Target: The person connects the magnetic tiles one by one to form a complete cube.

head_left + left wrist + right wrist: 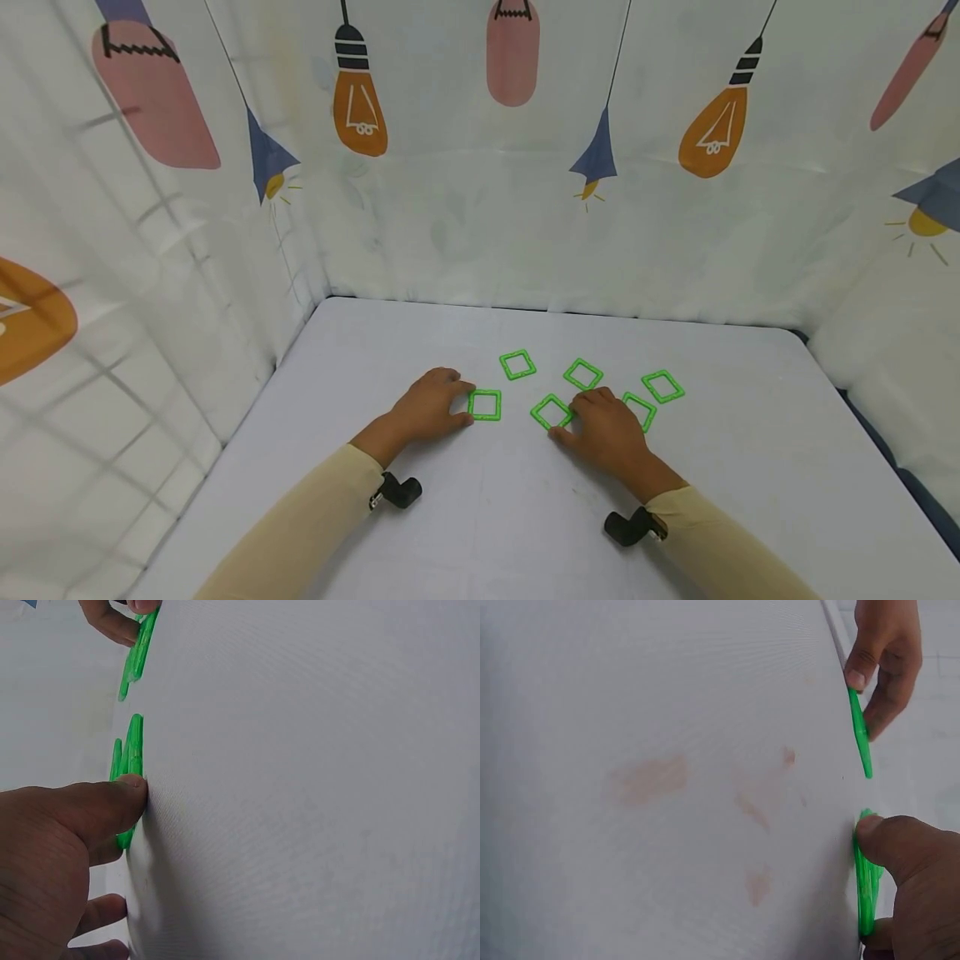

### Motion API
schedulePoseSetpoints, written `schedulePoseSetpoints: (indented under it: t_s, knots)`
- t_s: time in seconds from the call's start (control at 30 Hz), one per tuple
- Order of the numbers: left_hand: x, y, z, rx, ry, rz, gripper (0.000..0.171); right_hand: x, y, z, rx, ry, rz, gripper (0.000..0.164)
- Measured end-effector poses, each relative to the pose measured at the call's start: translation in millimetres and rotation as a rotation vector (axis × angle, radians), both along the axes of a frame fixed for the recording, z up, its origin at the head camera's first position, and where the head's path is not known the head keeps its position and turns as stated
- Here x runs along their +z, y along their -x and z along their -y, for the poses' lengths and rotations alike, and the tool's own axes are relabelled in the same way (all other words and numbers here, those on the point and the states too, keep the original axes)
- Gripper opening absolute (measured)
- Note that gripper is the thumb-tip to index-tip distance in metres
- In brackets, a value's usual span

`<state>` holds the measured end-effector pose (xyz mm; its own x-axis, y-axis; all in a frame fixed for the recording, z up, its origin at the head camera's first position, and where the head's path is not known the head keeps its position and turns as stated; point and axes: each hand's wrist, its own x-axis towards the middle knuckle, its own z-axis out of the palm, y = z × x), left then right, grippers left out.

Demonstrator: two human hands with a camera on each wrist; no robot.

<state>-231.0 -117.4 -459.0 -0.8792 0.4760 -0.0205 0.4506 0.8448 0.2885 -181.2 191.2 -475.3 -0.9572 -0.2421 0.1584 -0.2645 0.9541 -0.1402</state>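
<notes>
Six-sided shapes are absent; the pieces are thin green square frames, lying on a white table. My left hand (429, 406) pinches one green square frame (499, 405) by its left side, with thumb and index finger at its corners. In the left wrist view the thumb presses on that frame's edge. To the right, my right hand (609, 429) holds a second green square frame (541, 402), turned like a diamond, between thumb and fingers. A third green square frame (651, 420) lies partly hidden behind the right hand. The two held frames are apart.
Farther back lie more green square frames: one at the left (513, 353), one in the middle (591, 367) and one at the right (674, 381). A white cloth wall (465, 225) with printed lamps and bulbs rises behind the table (480, 533).
</notes>
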Motion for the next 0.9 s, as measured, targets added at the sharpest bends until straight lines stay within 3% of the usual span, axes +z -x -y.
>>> schedulePoseSetpoints:
  t_s: [0.33,0.5,0.73,0.9]
  knots:
    - [-2.8,1.0,1,-0.01,-0.002,-0.008,0.053,3.7,4.7,3,-0.115,0.145,0.117,0.062]
    - [-1.6,0.3,1,-0.008,-0.005,-0.004,0.053,6.8,3.4,3,-0.13,0.219,0.14,0.06]
    - [0.2,-0.6,0,-0.007,-0.008,-0.004,0.053,9.4,2.4,4,-0.146,0.376,0.148,0.047]
    - [0.7,-1.2,0,-0.001,-0.008,-0.004,0.053,11.4,2.3,3,-0.143,0.405,0.118,0.035]
